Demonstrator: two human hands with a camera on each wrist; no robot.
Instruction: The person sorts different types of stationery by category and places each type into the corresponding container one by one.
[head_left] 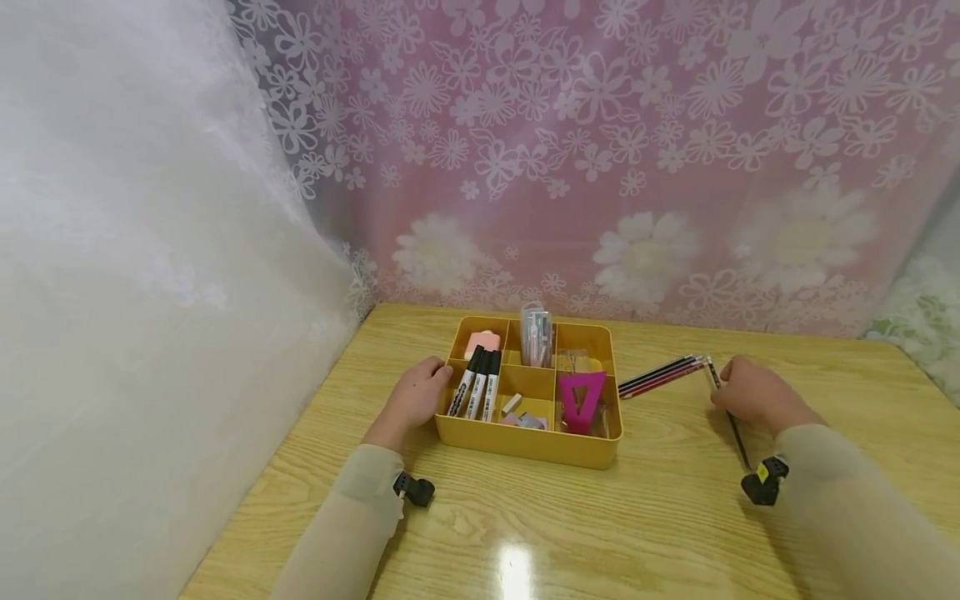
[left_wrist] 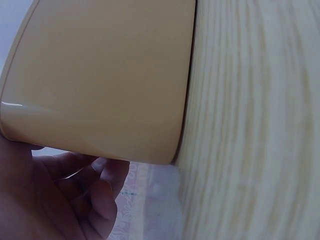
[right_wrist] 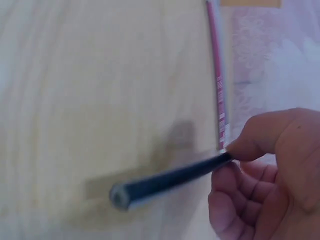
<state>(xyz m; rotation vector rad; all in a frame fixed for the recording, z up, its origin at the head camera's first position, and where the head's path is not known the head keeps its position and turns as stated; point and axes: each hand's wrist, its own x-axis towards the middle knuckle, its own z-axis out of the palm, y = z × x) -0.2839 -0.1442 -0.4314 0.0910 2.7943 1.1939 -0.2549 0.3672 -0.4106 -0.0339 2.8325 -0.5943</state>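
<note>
A yellow divided organizer tray (head_left: 525,442) sits on the wooden table. At its left side, my left hand (head_left: 416,392) grips the tray wall, with the thumb up by the rim; the left wrist view shows curled fingers (left_wrist: 105,197) against the outside. To the right of the tray, my right hand (head_left: 757,396) pinches a dark pencil (right_wrist: 172,179) between thumb and fingers. This pencil slants over the table, its near end pointing towards the wrist. Several more pencils (head_left: 660,377), black and pink, lie together between the tray and my right hand.
Inside the tray are black-capped markers (head_left: 472,387), a pink item (head_left: 482,342), a clear pen case (head_left: 536,337), small erasers (head_left: 525,421) and a magenta triangular ruler (head_left: 581,400). A flowered curtain (head_left: 525,167) hangs behind the table; white sheeting (head_left: 150,292) borders the left.
</note>
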